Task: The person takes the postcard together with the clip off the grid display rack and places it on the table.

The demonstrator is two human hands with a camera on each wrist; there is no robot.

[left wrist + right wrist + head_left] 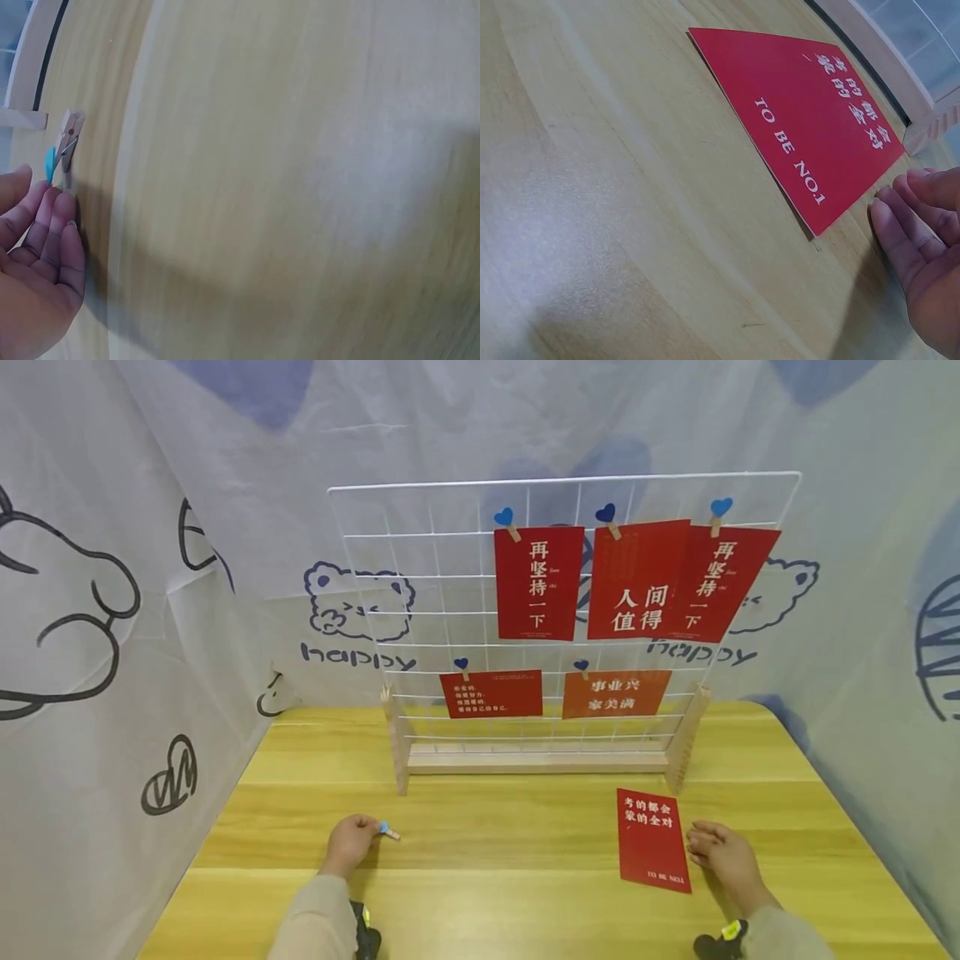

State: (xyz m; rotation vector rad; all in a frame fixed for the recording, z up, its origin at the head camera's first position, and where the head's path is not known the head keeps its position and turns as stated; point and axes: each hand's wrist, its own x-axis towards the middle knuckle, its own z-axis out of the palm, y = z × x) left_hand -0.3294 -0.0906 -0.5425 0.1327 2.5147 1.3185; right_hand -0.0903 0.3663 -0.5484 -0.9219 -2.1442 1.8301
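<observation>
My left hand (351,845) is at a small wooden clothespin (390,832) with a light blue heart on it, on the table's left. In the left wrist view the index fingertip meets the end of the blue heart (50,162), while the thumb stays a little apart from it. On the right, a red card (651,842) with white writing lies flat on the table. My right hand (727,858) is just beside the card's right edge, fingers loosely bent and holding nothing. The right wrist view has a small gap between the fingertips and the card (802,112).
A white wire grid (465,614) in a wooden stand (536,766) rises behind the hands. Heart clothespins hold several cards on it, such as the top left red card (558,556) and an orange card (656,693). Printed cloth (247,527) hangs behind the table.
</observation>
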